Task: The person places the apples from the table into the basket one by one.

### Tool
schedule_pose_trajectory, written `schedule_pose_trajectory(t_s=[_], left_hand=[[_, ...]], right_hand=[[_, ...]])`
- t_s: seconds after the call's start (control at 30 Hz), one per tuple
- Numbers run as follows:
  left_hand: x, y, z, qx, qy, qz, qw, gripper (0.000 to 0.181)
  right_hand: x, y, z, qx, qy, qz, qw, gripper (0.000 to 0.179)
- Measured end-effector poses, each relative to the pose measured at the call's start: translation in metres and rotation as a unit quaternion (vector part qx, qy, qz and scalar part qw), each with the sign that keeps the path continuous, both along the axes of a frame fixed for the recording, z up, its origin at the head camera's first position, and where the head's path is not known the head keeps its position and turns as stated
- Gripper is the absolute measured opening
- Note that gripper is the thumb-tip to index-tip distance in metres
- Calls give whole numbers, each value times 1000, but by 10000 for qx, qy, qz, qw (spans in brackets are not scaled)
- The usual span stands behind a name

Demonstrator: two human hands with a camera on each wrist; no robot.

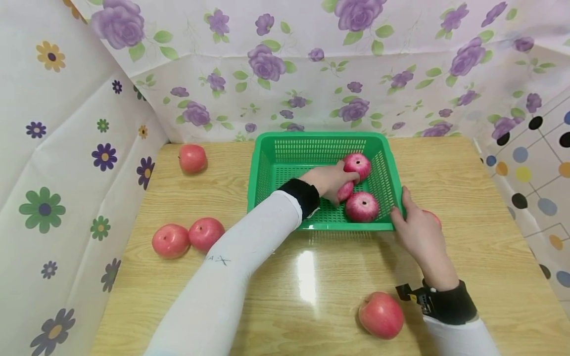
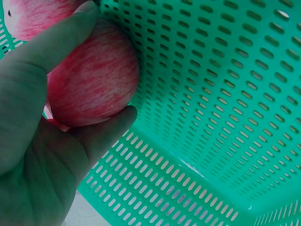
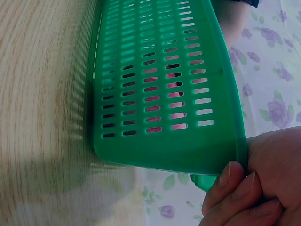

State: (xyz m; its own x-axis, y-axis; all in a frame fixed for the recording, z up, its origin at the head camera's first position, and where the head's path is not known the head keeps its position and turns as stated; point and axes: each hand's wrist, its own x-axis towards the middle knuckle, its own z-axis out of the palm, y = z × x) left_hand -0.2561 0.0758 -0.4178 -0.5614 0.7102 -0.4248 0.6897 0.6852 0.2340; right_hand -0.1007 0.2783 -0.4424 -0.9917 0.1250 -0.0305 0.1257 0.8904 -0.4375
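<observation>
Inside the basket (image 1: 311, 135), at four o'clock from its middle, an apple (image 1: 345, 192) is sitting in the left hand's (image 1: 327, 182) grip, thumb on its six o'clock side, fingers toward twelve. A far apple (image 1: 357, 165) is crowding it at one, a near apple (image 1: 361, 207) at four. The held one is probably feeling firm, smooth and fairly light, a bit slippery, with skin prone to bruising; its widest girth is likely offering the surest hold. The right hand (image 1: 423, 237) is grasping the basket's rim at its four o'clock corner; the perforated plastic is looking light and slightly springy.

The table (image 1: 294, 321) is reflecting a bright patch, its gloss perhaps letting the basket slide. Loose apples (image 1: 171, 241) are lying at nine, eight and five o'clock; another is peeping from behind the right hand. Purple-flowered cloth (image 1: 311, 99) is hanging at twelve, dotted cloth (image 1: 534, 190) standing at three.
</observation>
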Motion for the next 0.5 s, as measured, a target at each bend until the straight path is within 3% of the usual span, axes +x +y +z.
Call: schedule_pose_trajectory(t_s=[0.5], left_hand=[[0,-4,1,51,2,38,10000,81]], right_hand=[[0,1,1,-19,94,24,10000,66]])
